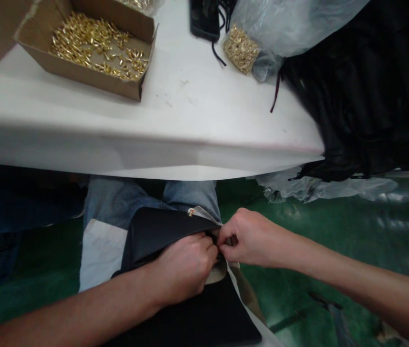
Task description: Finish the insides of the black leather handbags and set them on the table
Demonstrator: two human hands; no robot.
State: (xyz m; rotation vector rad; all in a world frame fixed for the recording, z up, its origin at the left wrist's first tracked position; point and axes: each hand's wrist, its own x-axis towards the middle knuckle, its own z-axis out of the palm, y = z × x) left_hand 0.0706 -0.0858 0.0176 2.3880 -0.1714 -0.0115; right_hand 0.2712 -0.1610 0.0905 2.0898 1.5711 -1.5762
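Note:
A black bag point(170, 229) with a beige lining lies across my lap, its mouth spread apart. My left hand point(190, 262) reaches into that opening with curled fingers, gripping the bag near its right end; the fingertips are hidden. At the same end my right hand point(235, 241) makes a pinch, thumb against forefinger, right beside the left knuckles. What sits between those fingertips is too small to make out. A small gold-coloured metal piece point(190, 212) shows at the bag's far edge, above both hands.
On the white table point(190, 120) stands a cardboard box point(92, 77) of small gold metal pieces. Further right are a black phone point(204, 19), a clear bag of gold pieces point(240, 50) and a heap of black items point(371, 91). Plastic sheeting point(309, 188) lies below the table edge.

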